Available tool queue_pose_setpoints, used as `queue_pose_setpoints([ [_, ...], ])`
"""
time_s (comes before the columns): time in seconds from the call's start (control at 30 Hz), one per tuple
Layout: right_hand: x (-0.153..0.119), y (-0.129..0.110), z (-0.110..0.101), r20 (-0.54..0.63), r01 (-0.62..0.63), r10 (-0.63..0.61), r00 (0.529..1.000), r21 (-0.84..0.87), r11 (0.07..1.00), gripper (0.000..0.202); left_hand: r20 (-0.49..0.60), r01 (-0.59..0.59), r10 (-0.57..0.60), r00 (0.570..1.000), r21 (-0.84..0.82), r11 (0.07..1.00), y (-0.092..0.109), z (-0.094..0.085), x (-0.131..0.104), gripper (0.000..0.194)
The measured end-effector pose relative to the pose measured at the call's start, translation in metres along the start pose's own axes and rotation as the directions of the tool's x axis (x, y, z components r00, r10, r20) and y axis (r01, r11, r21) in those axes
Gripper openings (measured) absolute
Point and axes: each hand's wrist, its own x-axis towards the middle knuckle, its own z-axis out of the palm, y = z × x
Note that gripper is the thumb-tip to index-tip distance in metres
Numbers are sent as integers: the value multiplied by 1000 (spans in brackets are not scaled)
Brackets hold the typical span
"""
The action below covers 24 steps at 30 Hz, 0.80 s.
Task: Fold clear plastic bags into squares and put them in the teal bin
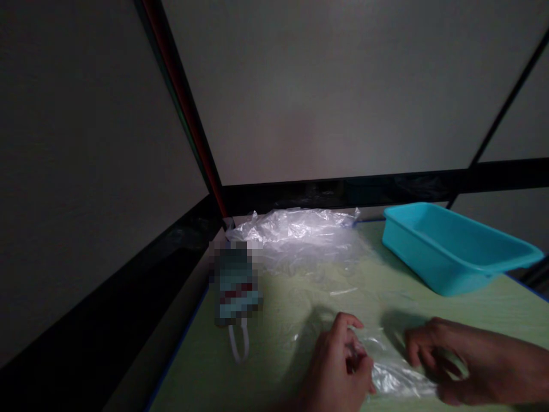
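Note:
A crinkled clear plastic bag (401, 380) stretches between my two hands, low over the table's front. My left hand (343, 366) is closed on the bag's left end, with thumb and fingers bent together. At the right end, my right hand (476, 360) has its fingers curled down, and the plastic runs in under its thumb. The fingertips there are partly hidden. Behind my hands, a pile of clear plastic bags (295, 229) lies along the table's back edge, its front part spread flat.
A turquoise plastic basin (446, 252) stands at the table's back right. At the left edge lies a blurred-out bluish item (238, 286) with a white loop (239, 343) below it. Pale panels (343, 91) rise behind the light green table (274, 320) and on its left.

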Motion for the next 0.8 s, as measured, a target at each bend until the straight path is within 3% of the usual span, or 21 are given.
queue_pose_setpoints([
  [0.17,0,-5,-2,79,-51,51,996,-8,999,22,4,19,-19,1000,31,999,0,-1,0,36],
  [0.8,-13,19,-4,39,-49,51,998,-57,997,22,-6,-16,17,1000,59,998,-2,-1,1,34],
])
